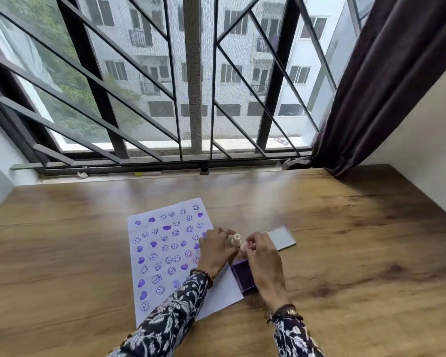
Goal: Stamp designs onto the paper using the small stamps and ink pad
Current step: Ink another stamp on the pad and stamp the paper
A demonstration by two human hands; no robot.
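both hands pinch small stamps: left hand [216, 249] holds one upright [235, 239], right hand [262, 256] another [245, 247]. the ink pad [243, 276] lies directly beneath the right hand; the paper [165, 253] spreads leftward.

White paper [165, 253] dotted with purple smileys and solid purple hearts. Purple ink pad [243, 278] at 3 o'clock of it. Pale cream stamp [235, 239]. Brown wood-grain counter [345, 240]. Navy sleeves [173, 318] with white floral print. Dark plum curtain [386, 81].
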